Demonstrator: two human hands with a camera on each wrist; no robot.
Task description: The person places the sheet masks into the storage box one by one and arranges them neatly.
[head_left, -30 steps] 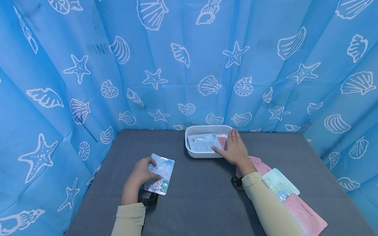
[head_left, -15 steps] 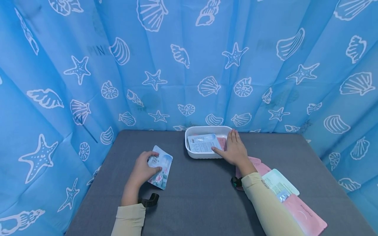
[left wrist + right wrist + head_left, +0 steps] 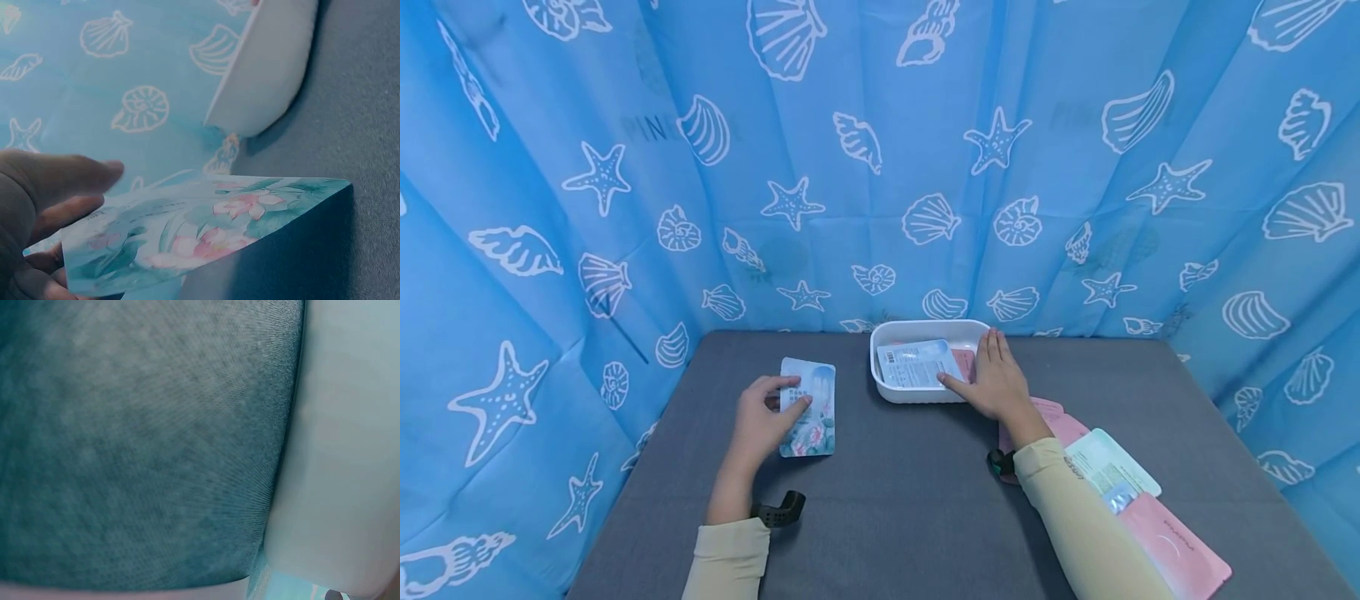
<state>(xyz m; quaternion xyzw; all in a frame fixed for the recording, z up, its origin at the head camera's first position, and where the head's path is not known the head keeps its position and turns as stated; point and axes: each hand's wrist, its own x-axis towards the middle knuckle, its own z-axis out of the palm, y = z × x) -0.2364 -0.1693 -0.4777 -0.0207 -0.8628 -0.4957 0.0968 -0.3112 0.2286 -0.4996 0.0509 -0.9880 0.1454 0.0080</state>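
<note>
My left hand (image 3: pixel 765 419) pinches a pale blue face mask sachet (image 3: pixel 814 417) between thumb and fingers, left of the white plastic tub (image 3: pixel 917 395). Pink lotus flowers and green leaves decorate the sachet, which the left wrist view shows tilted above the grey cloth. At the tub's right end rests my right hand (image 3: pixel 1000 385), its fingers straight and its thumb spread over the front rim. Inside the tub lie a pale blue sachet (image 3: pixel 916 364) and, partly beneath it, a pink one (image 3: pixel 964 362). The right wrist view shows the tub's outer wall (image 3: pixel 340 437) but no fingers.
Right of the tub, pink sachets (image 3: pixel 1062 423), a mint green sachet (image 3: pixel 1114 458) and a larger pink sachet (image 3: pixel 1180 546) lie overlapping, partly behind the right forearm. A grey cloth (image 3: pixel 895 500) covers the table. A blue shell-print curtain (image 3: pixel 865 192) hangs behind.
My left hand has moved the lotus sachet away from me, and the sachet has turned until its long side stands nearly straight. My right hand and the tub have stayed put.
</note>
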